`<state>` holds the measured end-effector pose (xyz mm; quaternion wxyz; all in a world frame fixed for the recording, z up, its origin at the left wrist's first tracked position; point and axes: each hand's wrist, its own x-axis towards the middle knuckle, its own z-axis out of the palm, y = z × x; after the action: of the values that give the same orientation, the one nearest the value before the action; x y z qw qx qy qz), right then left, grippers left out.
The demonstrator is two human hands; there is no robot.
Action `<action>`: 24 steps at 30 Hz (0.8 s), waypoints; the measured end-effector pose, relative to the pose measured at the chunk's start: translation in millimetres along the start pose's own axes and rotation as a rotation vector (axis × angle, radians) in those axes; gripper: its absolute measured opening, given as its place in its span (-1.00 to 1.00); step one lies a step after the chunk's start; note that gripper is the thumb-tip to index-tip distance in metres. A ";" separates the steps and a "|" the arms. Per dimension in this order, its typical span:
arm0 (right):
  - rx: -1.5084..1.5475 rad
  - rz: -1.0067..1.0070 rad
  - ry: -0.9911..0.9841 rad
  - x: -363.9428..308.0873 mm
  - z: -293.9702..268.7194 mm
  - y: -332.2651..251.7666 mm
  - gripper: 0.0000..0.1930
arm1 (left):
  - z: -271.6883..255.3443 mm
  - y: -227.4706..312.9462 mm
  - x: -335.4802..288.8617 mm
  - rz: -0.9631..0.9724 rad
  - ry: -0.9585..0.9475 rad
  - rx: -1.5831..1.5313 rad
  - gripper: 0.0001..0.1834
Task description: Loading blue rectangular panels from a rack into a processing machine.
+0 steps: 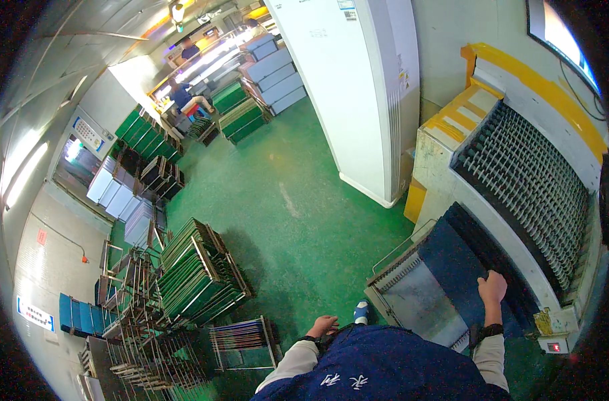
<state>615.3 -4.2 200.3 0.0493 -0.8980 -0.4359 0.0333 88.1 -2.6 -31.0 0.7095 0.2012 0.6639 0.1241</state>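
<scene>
A slotted metal rack (pixel 418 284) stands low at my right front, holding several thin dark blue panels (pixel 444 250) stacked close together. My right hand (pixel 493 287) is closed on the near edge of one dark blue panel; its fingertips are partly hidden. Close to my waist, left of the rack, is my left hand (pixel 326 326). Its fingers are loosely curled, and nothing shows in them. The left hand touches neither the rack nor the panels.
A machine with rows of rollers (pixel 525 184) rises right of the rack. A tall white cabinet (pixel 358 87) stands ahead. Racks of green panels (pixel 201 271) and bare metal racks (pixel 241 344) fill the left. A seated person (pixel 181 95) is far back.
</scene>
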 end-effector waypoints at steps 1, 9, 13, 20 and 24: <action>-0.004 -0.007 0.010 -0.3 -0.1 0.0 -0.61 | 1.0 1.1 -0.4 -0.002 0.019 0.022 -0.58; -0.010 0.007 -0.022 2.2 3.1 1.8 -0.60 | 1.3 0.2 2.1 0.006 0.033 0.015 -0.58; -0.013 0.012 -0.026 2.6 3.3 1.6 -0.59 | 1.0 -0.1 1.1 0.014 0.007 -0.008 -0.58; 0.019 0.039 -0.039 0.2 -8.3 -5.4 -0.59 | 1.9 -0.9 3.1 0.000 0.018 -0.007 -0.57; 0.025 0.029 -0.042 0.0 -9.6 -8.3 -0.60 | -0.2 -3.5 2.9 0.005 0.009 -0.026 -0.57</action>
<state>609.8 0.3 210.9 0.0507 -0.9028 -0.4231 0.0585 87.8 -4.4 -35.1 0.7089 0.1931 0.6648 0.1352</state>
